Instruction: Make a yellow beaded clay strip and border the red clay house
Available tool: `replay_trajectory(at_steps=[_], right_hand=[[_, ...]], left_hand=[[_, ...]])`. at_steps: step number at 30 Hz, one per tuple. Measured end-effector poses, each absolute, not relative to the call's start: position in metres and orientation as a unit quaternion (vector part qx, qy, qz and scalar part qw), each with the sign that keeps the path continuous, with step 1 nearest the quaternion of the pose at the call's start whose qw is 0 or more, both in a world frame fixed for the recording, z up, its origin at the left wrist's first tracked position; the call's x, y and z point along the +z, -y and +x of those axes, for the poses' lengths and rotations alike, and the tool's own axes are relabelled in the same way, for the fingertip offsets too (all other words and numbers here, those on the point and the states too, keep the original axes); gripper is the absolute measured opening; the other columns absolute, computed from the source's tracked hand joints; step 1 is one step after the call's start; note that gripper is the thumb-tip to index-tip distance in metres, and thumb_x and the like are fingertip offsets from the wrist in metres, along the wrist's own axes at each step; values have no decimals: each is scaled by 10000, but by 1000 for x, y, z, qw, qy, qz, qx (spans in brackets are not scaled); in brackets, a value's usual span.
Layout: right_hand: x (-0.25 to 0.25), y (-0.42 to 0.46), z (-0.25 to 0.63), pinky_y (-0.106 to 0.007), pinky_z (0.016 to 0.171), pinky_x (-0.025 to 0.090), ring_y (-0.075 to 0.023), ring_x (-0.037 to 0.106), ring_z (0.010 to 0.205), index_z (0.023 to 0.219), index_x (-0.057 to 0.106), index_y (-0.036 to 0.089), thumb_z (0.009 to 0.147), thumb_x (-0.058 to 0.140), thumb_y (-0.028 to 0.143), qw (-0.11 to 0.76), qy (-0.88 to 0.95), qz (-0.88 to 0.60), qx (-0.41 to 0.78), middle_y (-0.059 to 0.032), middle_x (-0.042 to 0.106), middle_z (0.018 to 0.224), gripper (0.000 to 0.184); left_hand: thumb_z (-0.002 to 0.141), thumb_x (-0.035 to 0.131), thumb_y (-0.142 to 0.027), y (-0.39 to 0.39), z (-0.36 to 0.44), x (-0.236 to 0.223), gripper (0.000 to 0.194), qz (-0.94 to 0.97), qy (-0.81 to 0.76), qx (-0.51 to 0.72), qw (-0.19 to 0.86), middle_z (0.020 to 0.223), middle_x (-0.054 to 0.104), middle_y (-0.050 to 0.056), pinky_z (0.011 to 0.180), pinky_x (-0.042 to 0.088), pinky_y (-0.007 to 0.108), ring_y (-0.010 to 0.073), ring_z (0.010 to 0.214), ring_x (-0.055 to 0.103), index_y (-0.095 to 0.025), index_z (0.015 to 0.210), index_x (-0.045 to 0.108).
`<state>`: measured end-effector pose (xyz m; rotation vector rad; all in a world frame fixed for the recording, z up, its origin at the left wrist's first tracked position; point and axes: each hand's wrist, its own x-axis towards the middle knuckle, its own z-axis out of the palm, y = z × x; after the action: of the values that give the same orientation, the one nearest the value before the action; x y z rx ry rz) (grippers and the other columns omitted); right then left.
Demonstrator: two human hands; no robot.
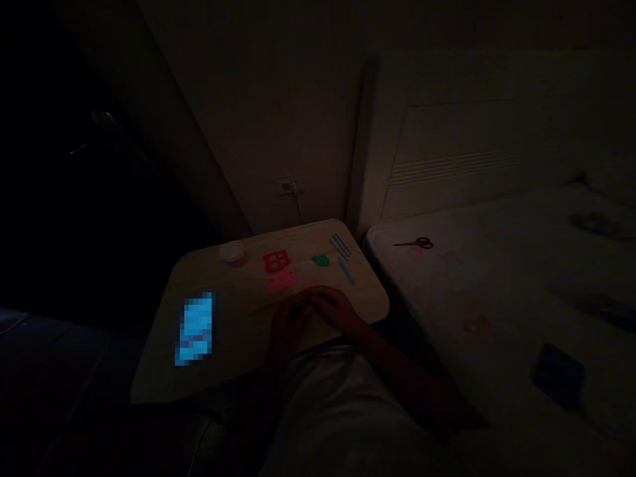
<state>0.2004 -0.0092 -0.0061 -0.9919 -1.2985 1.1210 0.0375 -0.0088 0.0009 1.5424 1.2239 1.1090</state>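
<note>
Both my hands meet mid-table, left hand (287,326) and right hand (334,309) pinching something orange (278,303), grip too dark to tell; I'd judge shaping underway, next needs steady fingers

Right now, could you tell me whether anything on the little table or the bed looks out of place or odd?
One thing stands out: the scissors lie on the bed, apart from the small craft pieces on the table. Both hands, left hand and right hand, meet at the table's near edge; the room is too dark to tell more.
</note>
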Motion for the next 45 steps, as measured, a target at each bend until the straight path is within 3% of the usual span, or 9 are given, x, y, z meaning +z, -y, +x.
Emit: replay_trajectory(at_steps=[4,9,11,15,19,25,32,36,45], right_hand=[[-8,10,199,-329,819,560,-196,693,858,970,724,200,777,786,450,542,537,-416,495,-53,756,937,322],[-4,12,199,-315,803,543,-188,674,837,866,710,191,701,855,441,551,531,-415,491,-51,730,891,332],[-2,12,199,-294,760,535,-172,652,804,884,696,191,682,872,429,553,526,-427,485,-36,711,868,358],[-2,12,199,-265,706,521,-152,626,761,998,672,202,636,900,417,558,509,-422,501,-2,674,825,479],[-4,11,199,-301,806,542,-178,666,865,986,700,200,700,856,459,555,512,-388,529,-41,714,942,416],[-7,12,200,-311,766,538,-188,671,810,894,729,201,723,848,451,546,544,-419,479,-43,723,873,326],[2,16,200,-319,815,501,-195,651,861,881,758,209,873,729,408,505,647,-417,390,-56,718,889,200],[4,17,197,-305,831,489,-184,626,882,917,718,200,915,657,363,523,647,-413,371,-53,686,919,173],[-6,11,193,-222,482,397,-107,459,503,873,543,222,900,611,497,624,425,-464,464,63,493,613,284]], left_hand=[[871,565,-508,8,37,-1,327,618,-498,446,414,797,690,35,743,500,302,194,769,624,-195,796,628],[858,604,-467,9,39,4,309,630,-490,422,429,926,749,62,805,527,318,221,877,670,-182,938,693],[859,603,-452,10,40,7,309,633,-485,414,439,973,762,69,832,531,325,230,921,675,-182,967,709],[866,574,-450,8,37,7,298,633,-495,413,429,881,749,57,789,523,316,218,845,663,-184,886,706],[855,552,-497,4,35,1,330,610,-527,435,401,834,721,58,770,519,325,215,797,642,-191,818,670],[856,570,-564,5,36,-2,365,590,-519,470,402,853,681,40,764,529,319,203,805,630,-204,880,622],[926,520,-431,10,39,4,239,631,-482,427,432,848,653,28,769,505,300,185,803,603,-212,879,602],[906,530,-373,7,40,4,171,629,-483,453,407,788,591,-2,718,476,271,159,745,558,-212,855,555],[853,564,-354,2,40,4,148,602,-481,508,385,746,562,-9,681,468,262,155,704,536,-214,811,545]])
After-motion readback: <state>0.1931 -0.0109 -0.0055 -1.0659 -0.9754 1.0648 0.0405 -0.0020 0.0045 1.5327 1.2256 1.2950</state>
